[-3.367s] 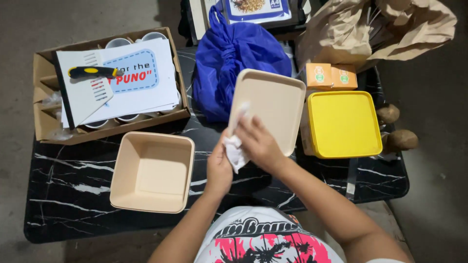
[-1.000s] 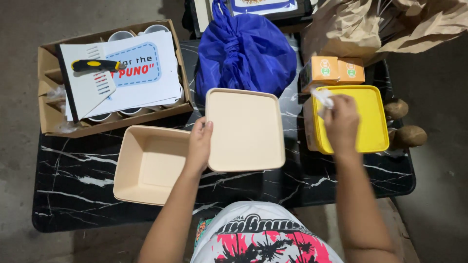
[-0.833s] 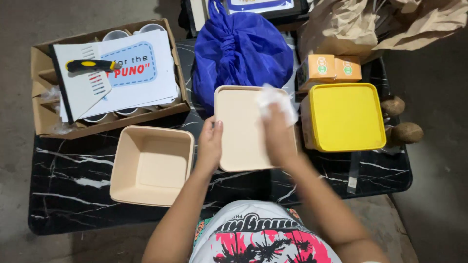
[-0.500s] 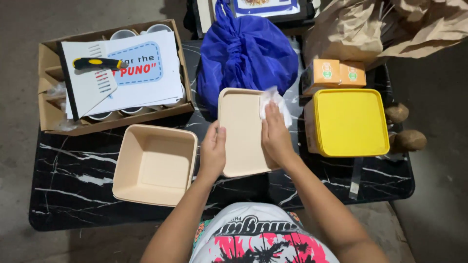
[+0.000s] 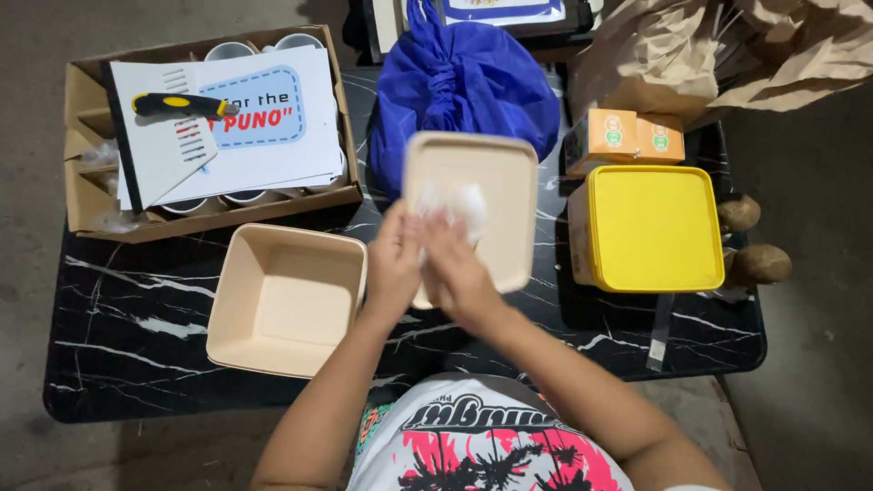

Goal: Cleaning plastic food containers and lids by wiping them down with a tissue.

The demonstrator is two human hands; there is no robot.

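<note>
At frame centre, my left hand (image 5: 393, 268) grips the beige lid (image 5: 473, 214); my right hand (image 5: 459, 273) presses a tissue (image 5: 452, 202) onto it. Upper left, a white sign (image 5: 264, 123) tops a carton (image 5: 82, 155); black marble table (image 5: 118, 318).

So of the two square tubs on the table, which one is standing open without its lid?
The beige tub left of the hands: it stands open and shows its bare inside. The other tub, on the right, is closed under a yellow lid.
</note>
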